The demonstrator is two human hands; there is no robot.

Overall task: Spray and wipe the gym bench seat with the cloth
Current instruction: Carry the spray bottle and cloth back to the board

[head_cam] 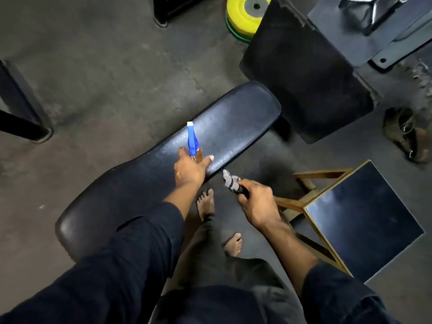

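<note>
A long black padded bench seat (236,122) runs diagonally across the middle of the floor. My left hand (190,168) is over its middle, wrapped around a spray bottle (192,139) with a blue and white head whose nozzle points away over the far half of the seat. My right hand (256,201) hovers just off the seat's right edge, fist closed around a bunched grey cloth (230,181) with a dark stripe. The cloth does not touch the seat. The bottle's body is mostly hidden behind my hand.
A tilted black backrest pad (306,73) stands beyond the seat's far end. Yellow and green weight plates (240,17) lie behind it. A low black stool with a gold frame (360,218) sits right of my bare feet. A pair of shoes (406,134) lies at the right edge.
</note>
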